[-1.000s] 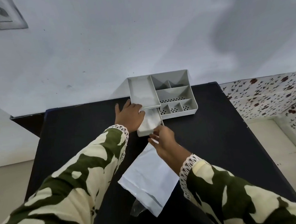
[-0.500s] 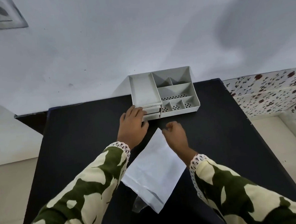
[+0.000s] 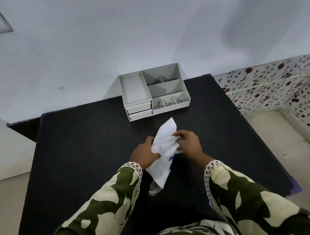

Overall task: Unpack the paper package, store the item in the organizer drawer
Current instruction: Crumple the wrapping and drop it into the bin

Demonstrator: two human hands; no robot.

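The white paper package is crumpled between both hands above the middle of the black table. My left hand grips its left side and my right hand pinches its right side. The grey organizer stands at the table's far edge against the wall. Its two small drawers at the front left are pushed in. The stored item is hidden.
A scrap of clear plastic lies on the table just under the package's lower end. A white wall rises behind the table. To the right is a patterned tiled ledge and pale floor.
The open drawer was pushed shut by my left hand. Both hands then drew back from the organizer and gathered the flat paper package off the table, crumpling it.
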